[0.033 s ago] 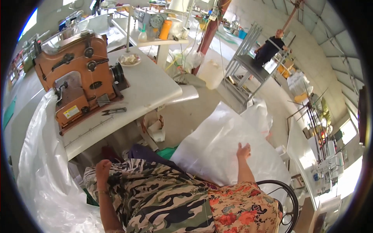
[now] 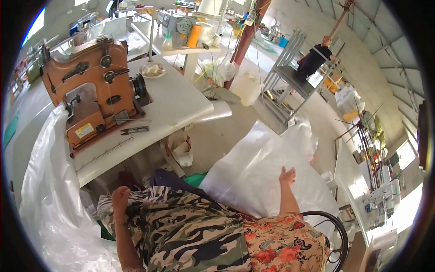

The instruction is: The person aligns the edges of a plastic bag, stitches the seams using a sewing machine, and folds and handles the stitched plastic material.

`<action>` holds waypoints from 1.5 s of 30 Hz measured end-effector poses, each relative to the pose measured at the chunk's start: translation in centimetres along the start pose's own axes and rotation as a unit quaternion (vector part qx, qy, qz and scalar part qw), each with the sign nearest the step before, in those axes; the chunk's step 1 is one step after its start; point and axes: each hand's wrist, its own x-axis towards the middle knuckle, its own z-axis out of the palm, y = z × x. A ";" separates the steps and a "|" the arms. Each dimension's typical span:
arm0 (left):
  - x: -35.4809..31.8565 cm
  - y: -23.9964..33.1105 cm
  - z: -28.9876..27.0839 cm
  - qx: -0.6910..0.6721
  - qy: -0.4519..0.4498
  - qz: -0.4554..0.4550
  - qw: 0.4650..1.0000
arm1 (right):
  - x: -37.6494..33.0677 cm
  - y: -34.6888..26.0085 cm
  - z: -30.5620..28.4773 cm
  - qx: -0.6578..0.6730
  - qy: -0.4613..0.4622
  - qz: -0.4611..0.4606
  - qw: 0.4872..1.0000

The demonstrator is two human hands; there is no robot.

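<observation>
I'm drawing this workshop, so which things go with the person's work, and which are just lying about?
Probably for the work:
brown sewing machine
white sheeting reaching it
dark snips
big pale sheet nearest the right hand

Probably just lying about:
orange bottle
blue container

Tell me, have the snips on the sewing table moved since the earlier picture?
No: the snips lie in the same spot beside the orange-brown sewing machine.
</observation>
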 end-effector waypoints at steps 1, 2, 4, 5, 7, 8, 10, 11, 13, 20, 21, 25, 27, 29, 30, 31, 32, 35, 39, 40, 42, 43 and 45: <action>0.3 -1.0 0.2 0.013 -0.015 -0.012 1.000 | 1.4 -0.2 -1.4 0.019 0.014 0.024 0.999; 0.4 -1.8 0.4 0.026 -0.032 -0.026 0.999 | 3.1 -0.7 -3.0 0.037 0.029 0.048 0.998; 0.2 -3.5 1.5 -0.011 -0.010 -0.033 0.999 | 5.3 -2.3 -7.4 0.035 0.096 0.030 0.994; 0.3 -4.2 2.1 -0.042 0.006 -0.036 0.998 | 7.3 -2.1 -9.1 0.035 0.171 0.006 0.985; -0.6 -7.8 2.9 -0.017 0.015 -0.055 0.998 | 9.0 -4.2 -13.0 0.062 0.286 -0.046 0.955; -1.3 -9.2 2.8 0.015 0.031 -0.077 0.996 | 8.1 -7.1 -16.8 0.091 0.327 -0.074 0.938; -1.8 -9.6 2.7 0.011 0.007 -0.110 0.994 | 7.2 -10.8 -22.8 0.130 0.404 -0.162 0.891; -2.2 -9.9 2.5 0.012 -0.010 -0.145 0.989 | 6.3 -13.0 -25.6 0.145 0.442 -0.212 0.859; -2.3 -11.2 2.8 0.005 -0.002 -0.120 0.993 | 3.9 -16.9 -30.4 0.184 0.511 -0.309 0.781; -2.5 -10.8 2.6 -0.005 0.012 -0.112 0.994 | -2.1 -24.4 -39.9 0.177 0.657 -0.510 0.526; -2.6 -11.8 3.0 -0.031 0.022 -0.121 0.992 | -2.4 -24.7 -40.3 0.159 0.671 -0.524 0.500; -2.3 -12.3 3.3 0.008 0.015 -0.094 0.995 | 1.1 -24.8 -39.8 0.147 0.662 -0.513 0.526; -2.2 -12.2 3.3 0.003 0.013 -0.107 0.994 | 2.1 -24.2 -38.4 0.127 0.617 -0.472 0.617; -2.2 -11.9 3.2 0.002 0.016 -0.123 0.992 | 3.1 -23.0 -35.5 0.062 0.558 -0.451 0.694; -2.3 -11.4 3.1 0.004 0.024 -0.103 0.994 | 3.5 -22.5 -33.6 0.014 0.530 -0.429 0.731; -2.4 -10.7 3.0 0.008 0.032 -0.085 0.996 | 3.0 -22.2 -31.9 -0.044 0.470 -0.414 0.779; -2.6 -9.9 2.7 0.009 0.033 -0.085 0.996 | 2.3 -21.7 -30.1 -0.103 0.404 -0.395 0.819; -2.5 -7.5 2.0 0.050 0.032 -0.065 0.996 | 2.8 -19.7 -23.1 -0.212 0.239 -0.376 0.870; -2.8 -8.4 1.6 0.045 0.008 -0.088 0.995 | 1.2 -20.3 -21.4 -0.290 -0.073 -0.374 0.878; -3.0 -8.8 1.5 0.073 0.005 -0.092 0.993 | 1.1 -20.9 -21.2 -0.227 -0.100 -0.415 0.875; -3.0 -7.3 1.3 0.066 -0.006 -0.112 0.991 | 2.2 -22.5 -21.3 -0.133 -0.135 -0.477 0.858; -3.5 -7.7 1.3 0.054 0.011 -0.107 0.993 | 2.4 -23.0 -21.5 -0.017 -0.017 -0.542 0.840; -3.4 -8.3 1.5 0.106 -0.017 -0.101 0.989 | 2.9 -25.9 -24.8 0.201 0.212 -0.652 0.699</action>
